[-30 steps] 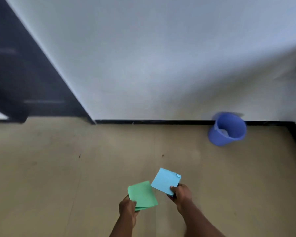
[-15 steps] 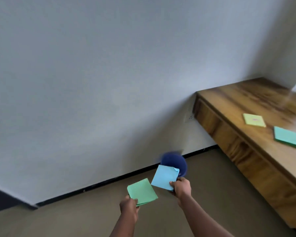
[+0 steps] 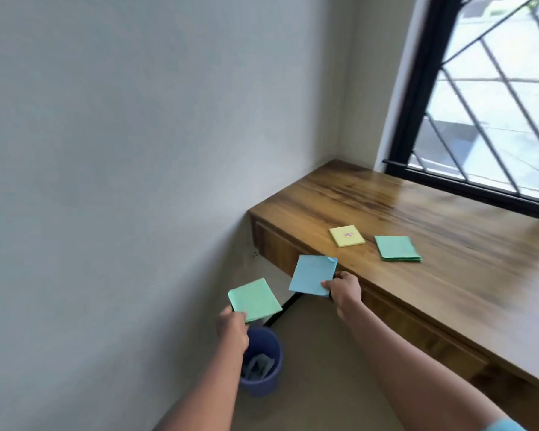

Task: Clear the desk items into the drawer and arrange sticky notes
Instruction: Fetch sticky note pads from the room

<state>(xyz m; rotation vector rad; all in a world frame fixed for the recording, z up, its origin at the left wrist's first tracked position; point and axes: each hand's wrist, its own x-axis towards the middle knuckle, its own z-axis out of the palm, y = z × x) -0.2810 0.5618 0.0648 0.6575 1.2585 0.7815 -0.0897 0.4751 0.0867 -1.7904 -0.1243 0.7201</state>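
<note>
Holding a green pad (image 3: 255, 299) of sticky notes, the left hand (image 3: 232, 328) pinches its near corner w/ thumb on top. The pad is up in the air, tilted, over the floor and just above a blue bin (image 3: 262, 365). The bin sits on the floor by the wall and has some crumpled paper in it.

The right hand (image 3: 344, 290) grips a blue pad (image 3: 312, 275) by its right edge, thumb on the front. This pad is up in the air too, right in front of the desk (image 3: 448, 275) edge. One top corner of it curls over a bit. The 2 held pads are near each other but not touching.

On the wood desk lie 2 more pads, flat. A yellow pad (image 3: 346, 235) has a small pink mark in the middle. A 2nd green pad (image 3: 397, 248) lies just beside it, to the right, w/ a little gap between them. Both are near the front part of the desk, not far from the right hand.

A drawer front (image 3: 280, 250) shows under the desk top, closed. Behind the desk is a window (image 3: 495, 98) w/ black bars.
</note>
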